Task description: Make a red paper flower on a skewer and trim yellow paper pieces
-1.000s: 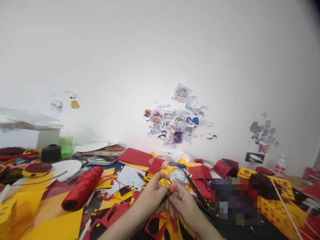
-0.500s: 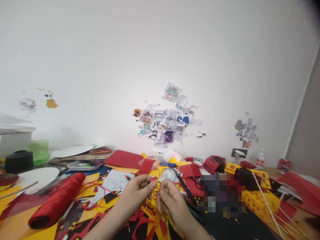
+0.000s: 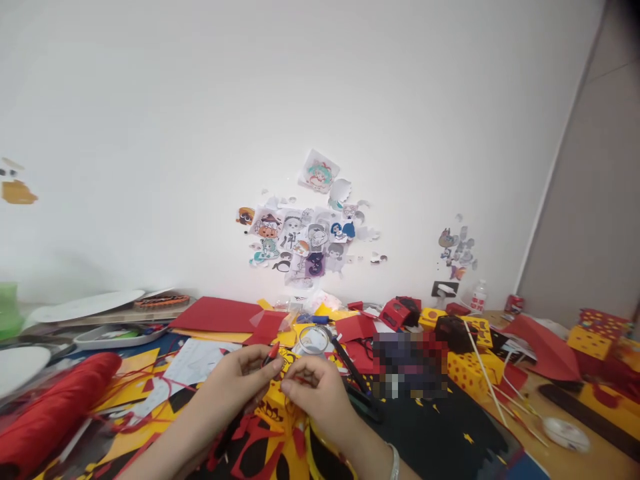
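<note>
My left hand (image 3: 245, 380) is closed around a slim dark pen-like tool with a red tip (image 3: 273, 352), which points up between thumb and forefinger. Close beside it, my right hand (image 3: 317, 387) has its thumb and fingers pinched together; whatever they hold is too small to name. Between and below both hands hangs a yellow paper piece with black patterns (image 3: 273, 407). Red, black and yellow paper cutouts (image 3: 250, 453) lie beneath my wrists.
A big red thread spool (image 3: 60, 407) lies at the left. Behind the hands are a clear tape roll (image 3: 314, 340) and red paper (image 3: 217, 315). A black mat (image 3: 430, 427) and yellow spotted boxes (image 3: 475, 370) are at the right.
The view has swung to the right, so things appear further left. The dark shaft of the tool in my left hand now shows more clearly. My hands stay close together.
</note>
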Motion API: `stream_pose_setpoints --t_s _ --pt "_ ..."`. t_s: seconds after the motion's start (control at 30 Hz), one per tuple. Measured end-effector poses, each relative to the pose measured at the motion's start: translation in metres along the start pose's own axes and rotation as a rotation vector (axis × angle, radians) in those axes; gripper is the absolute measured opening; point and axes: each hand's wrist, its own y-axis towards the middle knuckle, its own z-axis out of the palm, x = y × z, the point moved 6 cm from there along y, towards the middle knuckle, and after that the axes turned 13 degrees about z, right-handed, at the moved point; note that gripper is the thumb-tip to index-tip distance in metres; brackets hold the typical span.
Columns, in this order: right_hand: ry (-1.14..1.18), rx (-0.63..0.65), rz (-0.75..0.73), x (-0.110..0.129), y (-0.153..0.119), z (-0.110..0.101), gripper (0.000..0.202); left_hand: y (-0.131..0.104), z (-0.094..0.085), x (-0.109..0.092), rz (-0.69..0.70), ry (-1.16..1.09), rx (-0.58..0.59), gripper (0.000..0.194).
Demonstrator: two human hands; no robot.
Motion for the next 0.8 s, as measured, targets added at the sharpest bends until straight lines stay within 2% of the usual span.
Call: stream_pose_setpoints --t_s 0.17,0.23,0.37,0.47,0.57,0.8 --pt "-0.130 -0.090 -0.101 0.007 -0.002 -0.003 0.007 -0.002 0.003 -0.002 -0.013 -0.161 -0.025 0.031" --pt "-0.187 -0.123 -0.131 0.009 -0.003 -0.004 0.004 -0.001 0.000 -0.001 -0.011 -0.135 -0.065 0.032" --pt "-0.121 -0.070 -0.082 0.006 -0.005 -0.003 0.010 0.002 -0.007 -0.002 0.075 -0.025 -0.119 0.031" --pt "-0.015 -0.039 -0.064 0.006 -0.006 -0.004 0.021 0.005 -0.005 -0.002 0.137 0.054 -0.073 0.028" --pt "-0.069 -0.029 -0.068 0.007 -0.005 -0.004 0.029 0.007 -0.001 0.001 0.135 0.064 -0.029 0.026" --pt "-0.168 -0.098 -0.106 0.003 -0.001 -0.008 0.008 0.005 0.003 0.005 0.069 0.042 0.001 0.032"
